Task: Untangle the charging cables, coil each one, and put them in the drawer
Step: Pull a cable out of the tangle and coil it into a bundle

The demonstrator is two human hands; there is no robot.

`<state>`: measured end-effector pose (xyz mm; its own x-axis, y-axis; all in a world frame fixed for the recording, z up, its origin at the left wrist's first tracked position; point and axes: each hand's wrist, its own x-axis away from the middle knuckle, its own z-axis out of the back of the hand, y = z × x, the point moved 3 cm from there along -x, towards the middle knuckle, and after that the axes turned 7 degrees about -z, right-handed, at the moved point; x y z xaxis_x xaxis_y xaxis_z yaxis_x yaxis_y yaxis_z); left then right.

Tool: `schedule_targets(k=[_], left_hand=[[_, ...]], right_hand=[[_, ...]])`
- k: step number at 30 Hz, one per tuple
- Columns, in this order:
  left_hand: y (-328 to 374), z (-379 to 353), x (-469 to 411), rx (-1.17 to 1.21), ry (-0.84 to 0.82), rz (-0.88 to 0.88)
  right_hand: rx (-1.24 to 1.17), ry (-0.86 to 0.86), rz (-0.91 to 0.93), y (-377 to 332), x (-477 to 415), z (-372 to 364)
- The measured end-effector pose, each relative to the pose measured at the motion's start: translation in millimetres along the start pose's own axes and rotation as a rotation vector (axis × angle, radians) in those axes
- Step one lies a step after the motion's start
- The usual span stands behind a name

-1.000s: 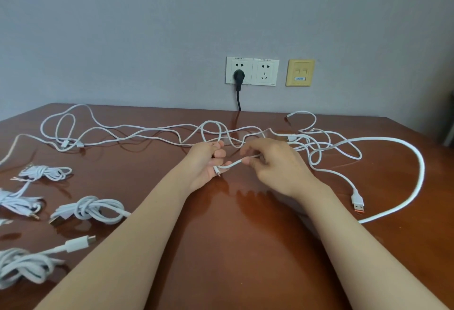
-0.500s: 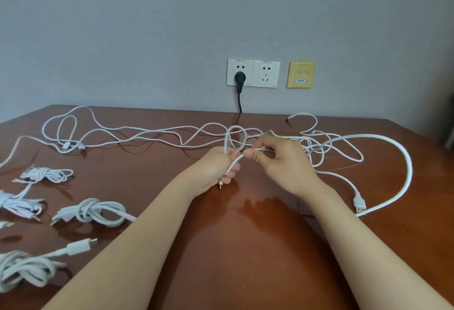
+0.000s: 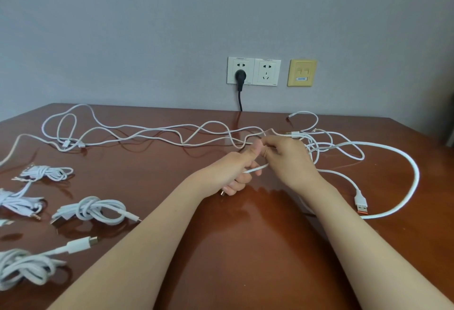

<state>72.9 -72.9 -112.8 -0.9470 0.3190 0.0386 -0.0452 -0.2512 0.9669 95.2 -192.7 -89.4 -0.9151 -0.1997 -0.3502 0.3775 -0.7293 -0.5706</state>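
Both hands meet over the middle of the brown table [image 3: 245, 248]. My left hand [image 3: 239, 172] grips a thin white cable [image 3: 256, 168], whose plug end pokes out below the fist. My right hand [image 3: 286, 156] pinches the same cable just beside the left thumb. Long thin white cables [image 3: 152, 135] trail in loose tangled loops across the far side of the table. A thicker white cable [image 3: 415, 177] with an orange USB plug [image 3: 361, 203] curves round on the right. No drawer is in view.
Several coiled white cables lie at the left: one [image 3: 93, 210] nearest my left arm, another [image 3: 46, 172] behind it, one [image 3: 24, 265] at the front edge. A black plug [image 3: 240, 75] sits in the wall socket behind the table.
Both hands have risen and moved slightly away from me with the thin cable. The thick cable's loop on the right has drawn in toward the middle.
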Motion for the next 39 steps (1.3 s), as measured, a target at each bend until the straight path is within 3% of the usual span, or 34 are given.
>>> schedule_targets(k=[4,8,15,19,26,32,34,39], left_hand=[[-3,1,1,0.011,-0.078,-0.024],[-3,1,7,0.183,-0.217,0.003],[2,4,11,0.281,-0.192,0.079],[2,0,6,0.257,-0.085,0.171],[4,-3,4,0.336,-0.056,0.073],[-3,10,-3,0.525,0.251,-0.013],[-3,15,-1,0.557,0.333,-0.052],[-4,14,-2,0.609,0.348,-0.091]], right_hand=[[-0.138,-0.019,0.051,-6,2,-1],[-0.191,-0.055,0.112,-11,1,-1],[-0.022,-0.072,0.289,-19,1,1],[-0.057,-0.081,0.227,-17,2,0],[-0.254,-0.022,-0.039,-5,-2,-1],[-0.270,-0.088,-0.162,3,-4,-6],[-0.258,-0.066,-0.167,3,-4,-9],[0.014,0.020,0.011,-7,3,-10]])
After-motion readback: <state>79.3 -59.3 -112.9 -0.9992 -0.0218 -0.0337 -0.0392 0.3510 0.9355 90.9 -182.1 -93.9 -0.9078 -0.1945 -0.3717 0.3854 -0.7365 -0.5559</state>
